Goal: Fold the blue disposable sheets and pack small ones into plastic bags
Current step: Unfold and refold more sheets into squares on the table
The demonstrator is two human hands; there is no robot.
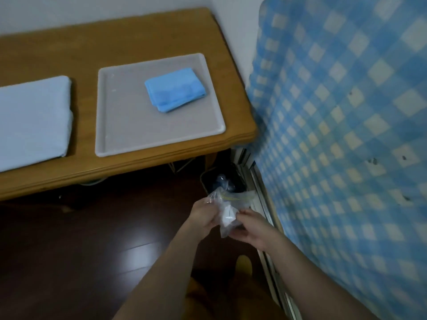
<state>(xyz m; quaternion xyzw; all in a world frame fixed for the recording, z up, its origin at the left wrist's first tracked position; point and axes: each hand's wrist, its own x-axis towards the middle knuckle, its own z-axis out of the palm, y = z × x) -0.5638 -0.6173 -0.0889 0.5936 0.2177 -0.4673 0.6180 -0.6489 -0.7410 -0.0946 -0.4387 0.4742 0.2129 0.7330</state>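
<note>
A room in a home, by the look of it. A low wooden bench [129, 155] with a moulded edge stands in a corner of plain white walls [69, 12], on a dark glossy plank floor [80, 250]. At right hangs a blue-and-cream checked cloth [342, 135], spotted with dark marks. A small bin [221, 181] sits on the floor by the bench's right end.

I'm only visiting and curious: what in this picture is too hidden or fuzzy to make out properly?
- Head view: the clear plastic bag shows something white inside; glare, blur and both hands hide what it is.
- Head view: the dark bin on the floor beyond the hands; shadow hides its contents.
- Head view: the pale folded sheet on the table is cut off by the left edge.
</note>
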